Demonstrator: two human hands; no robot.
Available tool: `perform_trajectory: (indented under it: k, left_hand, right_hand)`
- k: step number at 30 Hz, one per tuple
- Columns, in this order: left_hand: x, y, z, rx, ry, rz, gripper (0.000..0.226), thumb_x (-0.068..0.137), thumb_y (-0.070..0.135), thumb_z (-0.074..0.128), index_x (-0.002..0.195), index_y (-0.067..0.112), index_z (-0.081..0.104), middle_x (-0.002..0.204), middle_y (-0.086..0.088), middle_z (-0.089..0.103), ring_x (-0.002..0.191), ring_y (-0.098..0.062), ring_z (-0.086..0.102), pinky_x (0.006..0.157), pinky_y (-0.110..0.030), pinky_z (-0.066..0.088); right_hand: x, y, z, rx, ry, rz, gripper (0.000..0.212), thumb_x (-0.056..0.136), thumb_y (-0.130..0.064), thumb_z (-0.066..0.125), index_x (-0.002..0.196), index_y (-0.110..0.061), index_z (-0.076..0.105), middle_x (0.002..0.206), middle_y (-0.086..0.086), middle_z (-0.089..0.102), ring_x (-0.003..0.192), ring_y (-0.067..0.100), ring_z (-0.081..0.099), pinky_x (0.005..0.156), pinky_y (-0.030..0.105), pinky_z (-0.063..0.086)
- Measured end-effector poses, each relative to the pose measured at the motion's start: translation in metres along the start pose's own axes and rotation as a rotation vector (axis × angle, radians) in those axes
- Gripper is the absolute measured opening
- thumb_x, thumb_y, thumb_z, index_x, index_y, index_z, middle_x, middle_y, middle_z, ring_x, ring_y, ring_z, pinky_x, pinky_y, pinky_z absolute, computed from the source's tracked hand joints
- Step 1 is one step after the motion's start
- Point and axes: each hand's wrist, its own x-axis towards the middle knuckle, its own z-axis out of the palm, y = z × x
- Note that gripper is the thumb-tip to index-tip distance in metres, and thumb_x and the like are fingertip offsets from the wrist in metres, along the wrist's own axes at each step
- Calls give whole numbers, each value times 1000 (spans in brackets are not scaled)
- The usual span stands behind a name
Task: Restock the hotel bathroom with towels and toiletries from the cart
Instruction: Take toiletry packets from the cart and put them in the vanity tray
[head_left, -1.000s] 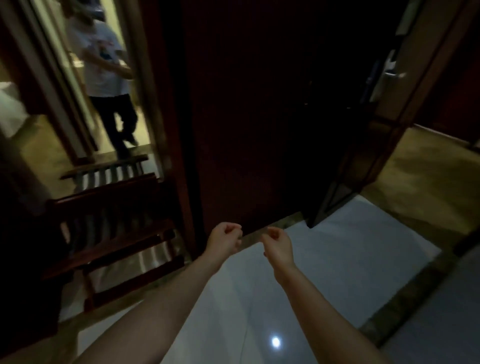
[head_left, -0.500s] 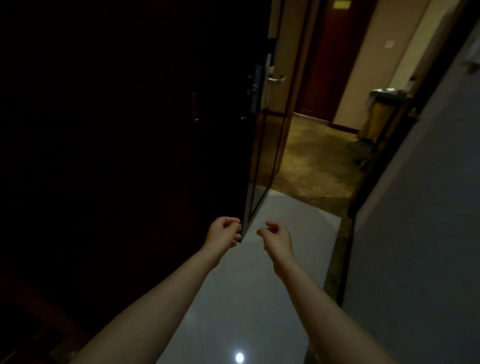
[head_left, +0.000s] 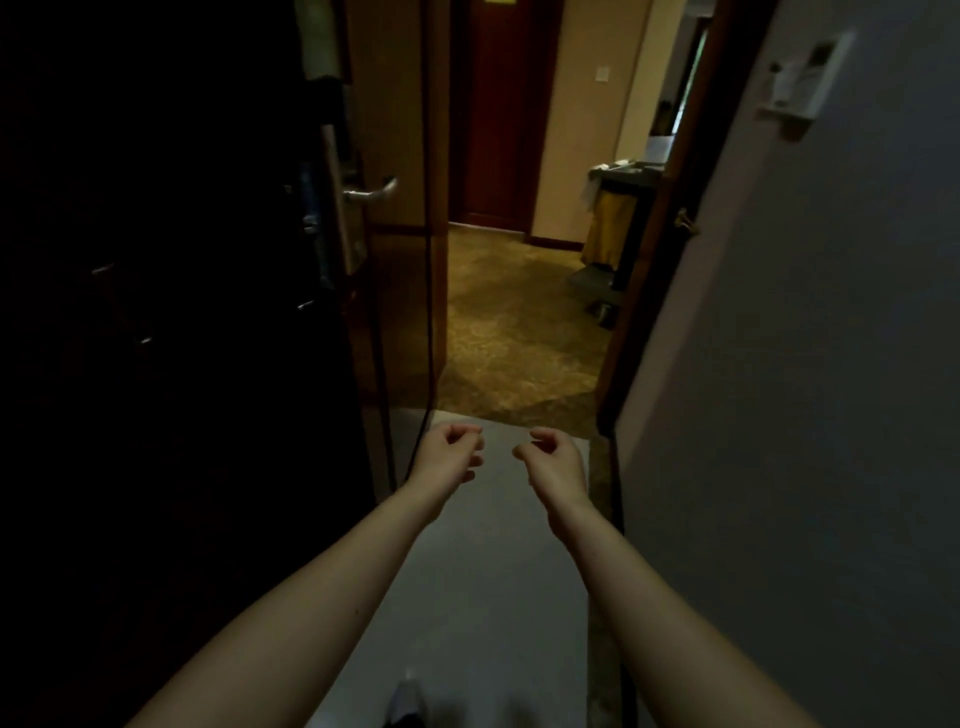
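Beyond the right hand (head_left: 553, 460), the cart (head_left: 613, 223) stands in the corridor (head_left: 509, 322).

The door frame (head_left: 655, 249) hides the right side of the cart (head_left: 609, 228); the things on its top are too small to tell.

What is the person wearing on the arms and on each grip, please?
Nothing that shows: the left forearm and right forearm are bare to the frame's edge, with no sleeve in view. The left grip and right grip are ungloved, and no watch, bracelet or ring is visible, though the light is dim.
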Motion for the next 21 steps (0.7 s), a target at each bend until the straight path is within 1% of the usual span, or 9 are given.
perform_trajectory:
  k: [4, 7, 9, 10, 11, 15, 18, 21]
  left_hand:
    - [99, 23, 28, 30, -81, 17, 6, 96, 19, 55, 97, 22, 60, 103, -6, 65, 91, -22, 66, 82, -37, 54]
    - [190, 54, 47, 37, -139, 39, 9, 96, 19, 55, 102, 18, 61, 105, -7, 65, 93, -24, 65, 78, -34, 53]
    - [243, 77, 59, 40, -168, 41, 12, 97, 16, 53, 106, 14, 60, 102, -7, 65, 86, -22, 64, 72, -30, 50]
    - [281, 91, 70, 50, -194, 51, 14, 97, 16, 52, 108, 13, 60, 101, -7, 65, 83, -20, 64, 69, -29, 48]
    - [296, 95, 75, 62, -206, 48, 15, 97, 16, 52, 109, 12, 60, 100, -7, 65, 80, -19, 63, 68, -28, 47]
    - [373, 114, 106, 78, -259, 21, 14, 98, 15, 51, 108, 13, 59, 96, -4, 63, 77, -16, 61, 72, -29, 48]
    - [433, 125, 134, 78, -307, 1, 13, 98, 14, 51, 107, 12, 59, 94, -5, 62, 75, -16, 59, 68, -27, 47]
    - [498, 133, 160, 71, -317, 9, 11, 98, 17, 52, 104, 11, 59, 89, -4, 61, 71, -15, 59, 63, -26, 46]
  right_hand:
    - [89, -25, 2, 16, 78, 9, 42, 90, -13, 62, 131, -14, 53, 120, 4, 59, 109, 22, 58, 93, 36, 50]
    - [174, -54, 12, 54, 129, 6, 40, 90, -13, 60, 129, -12, 53, 117, 6, 59, 106, 24, 59, 89, 36, 49]
    - [225, -74, 17, 89, 156, 7, 39, 90, -11, 60, 129, -10, 54, 109, 4, 58, 101, 24, 60, 86, 35, 49]
    - [262, -86, 19, 105, 178, 3, 39, 90, -11, 61, 128, -11, 54, 107, 3, 57, 99, 22, 59, 85, 34, 49]
    - [276, -89, 20, 102, 189, 9, 38, 90, -12, 62, 127, -11, 54, 108, 3, 57, 99, 22, 60, 86, 35, 49]
    - [354, -100, 21, 83, 262, 59, 38, 87, -16, 65, 124, -14, 57, 110, 3, 63, 104, 25, 62, 98, 44, 50]
    - [413, -108, 17, 129, 267, 87, 38, 88, -13, 64, 124, -14, 55, 109, 5, 62, 105, 25, 61, 96, 41, 51]
    - [481, -118, 15, 112, 262, 90, 39, 89, -10, 62, 126, -10, 54, 113, 8, 61, 108, 26, 60, 100, 43, 49]
